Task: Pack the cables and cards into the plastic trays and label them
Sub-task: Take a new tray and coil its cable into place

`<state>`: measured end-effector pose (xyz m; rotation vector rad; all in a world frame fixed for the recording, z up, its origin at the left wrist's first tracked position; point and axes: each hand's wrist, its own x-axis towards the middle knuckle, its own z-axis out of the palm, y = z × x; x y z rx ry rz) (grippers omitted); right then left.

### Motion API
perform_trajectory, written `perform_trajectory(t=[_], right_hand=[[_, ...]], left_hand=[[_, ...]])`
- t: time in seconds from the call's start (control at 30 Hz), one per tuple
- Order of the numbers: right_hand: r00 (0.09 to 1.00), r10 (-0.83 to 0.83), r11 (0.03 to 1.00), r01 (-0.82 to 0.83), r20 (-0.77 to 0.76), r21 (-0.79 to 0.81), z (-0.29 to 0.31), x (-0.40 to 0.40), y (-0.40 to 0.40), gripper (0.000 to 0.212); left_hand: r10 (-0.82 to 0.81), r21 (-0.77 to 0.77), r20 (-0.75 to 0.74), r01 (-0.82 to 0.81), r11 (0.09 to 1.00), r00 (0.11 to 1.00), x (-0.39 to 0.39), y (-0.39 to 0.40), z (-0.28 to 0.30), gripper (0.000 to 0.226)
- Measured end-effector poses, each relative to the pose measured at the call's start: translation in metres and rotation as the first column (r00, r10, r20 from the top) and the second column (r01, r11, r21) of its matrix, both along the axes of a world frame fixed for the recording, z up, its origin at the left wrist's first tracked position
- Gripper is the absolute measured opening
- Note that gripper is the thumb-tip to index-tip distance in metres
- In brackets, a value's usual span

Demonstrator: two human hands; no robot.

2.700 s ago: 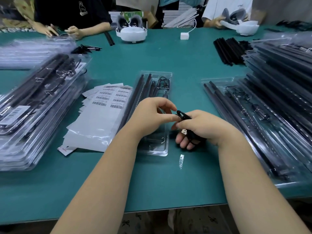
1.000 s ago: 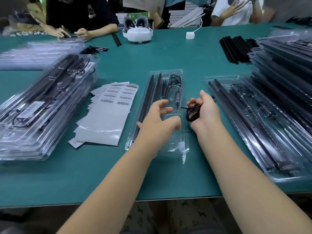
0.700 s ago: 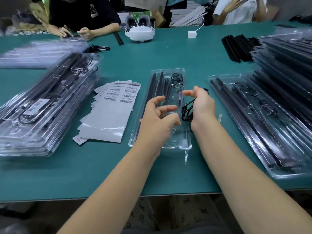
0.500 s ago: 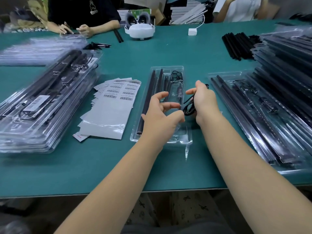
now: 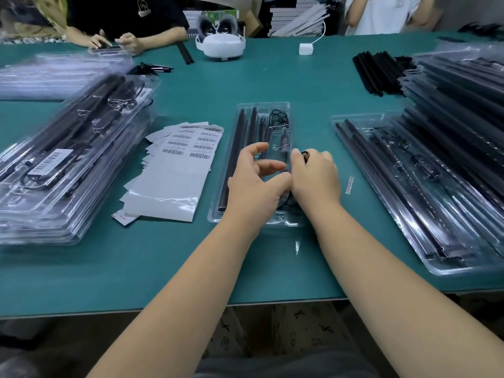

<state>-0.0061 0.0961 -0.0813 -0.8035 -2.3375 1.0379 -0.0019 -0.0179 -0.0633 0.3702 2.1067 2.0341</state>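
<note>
I see the middle tray (image 5: pixel 283 110) already carrying its long black rods and 1 cable at the far end, and my right hand (image 5: pixel 316 178) curls around a small coiled black cable (image 5: pixel 305 154) over the tray's near right side while my left hand (image 5: pixel 255 184) hovers alongside, fingers loosely spread and gripping nothing. I judge this tray nearly packed, unlabelled, the barcode labels (image 5: pixel 188 148) waiting just left of it; finished trays (image 5: pixel 62 159) are stacked far left, and more trays (image 5: pixel 409 186) wait on the right.

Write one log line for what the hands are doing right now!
step: packing cable | right hand: holds black cable over clear tray | left hand: open, fingers spread above tray | labels: untouched, left of tray
</note>
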Motion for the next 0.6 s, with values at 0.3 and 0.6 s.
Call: perform_trajectory(t=[0.3,0.6], right_hand=[[0.989,0.027,0.999,-0.022,0.147,-0.036,0.001,-0.003,0.009,0.037],[0.991,-0.046,0.997,0.038,0.122,0.069,-0.004,-0.006,0.001,0.028]], left_hand=[[-0.518,-0.839,-0.404,-0.078,0.539,0.754,0.005,-0.031,-0.006,0.101],[-0.522,-0.870,-0.449,-0.221,0.442,0.725,0.001,-0.022,-0.010,0.078]])
